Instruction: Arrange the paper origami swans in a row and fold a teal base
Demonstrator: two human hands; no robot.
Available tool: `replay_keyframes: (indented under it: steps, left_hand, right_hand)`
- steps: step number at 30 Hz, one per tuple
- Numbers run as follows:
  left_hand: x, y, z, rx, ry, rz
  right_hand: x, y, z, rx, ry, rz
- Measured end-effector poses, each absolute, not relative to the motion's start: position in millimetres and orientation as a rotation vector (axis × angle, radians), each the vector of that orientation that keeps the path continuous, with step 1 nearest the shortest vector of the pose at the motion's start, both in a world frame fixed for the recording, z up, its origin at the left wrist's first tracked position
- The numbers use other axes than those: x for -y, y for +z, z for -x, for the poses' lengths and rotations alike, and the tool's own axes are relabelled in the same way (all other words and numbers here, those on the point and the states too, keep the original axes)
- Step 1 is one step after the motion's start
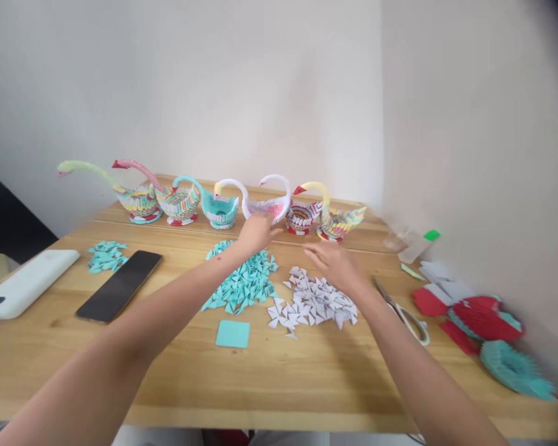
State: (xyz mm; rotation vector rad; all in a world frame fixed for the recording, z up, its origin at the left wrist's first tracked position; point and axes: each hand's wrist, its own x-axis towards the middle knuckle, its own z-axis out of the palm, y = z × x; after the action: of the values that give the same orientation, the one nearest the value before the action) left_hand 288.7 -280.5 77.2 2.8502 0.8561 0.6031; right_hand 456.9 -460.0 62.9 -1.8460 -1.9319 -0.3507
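Observation:
My left hand (259, 230) reaches across to a white-necked folded-paper swan (281, 201) with a pink-and-white body, covering its lower front. Most of that hand's fingers are hidden, so I cannot tell whether it grips the swan; the thumb points right. My right hand (330, 263) hovers at the back of a pile of white folded paper triangles (323, 302), fingers stretched leftward, nothing visible in them. Just beyond it are a red-and-white paper body (302, 217) and a yellow-necked swan (335, 224). Below my left forearm lies a pile of teal triangles (246, 282).
More paper swans, including a teal one (221, 209), line the back. A teal paper square (232, 334), phone (119, 286), white power bank (30, 284) and small teal heap (106, 256) lie leftward. Rightward are scissors (402, 313), a green-capped bottle (418, 246) and red-and-teal paper pieces (486, 317).

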Motion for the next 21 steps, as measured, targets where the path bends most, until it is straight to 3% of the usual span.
replay_keyframes:
  steps: [7, 21]
  left_hand:
    - [260, 61, -344, -1.058, 0.571, -2.882]
    - [235, 43, -369, -1.191, 0.612, -2.8]
  right_hand:
    - [391, 62, -503, 1.854, -0.492, 2.295]
    - [334, 53, -526, 1.934, -0.464, 2.367]
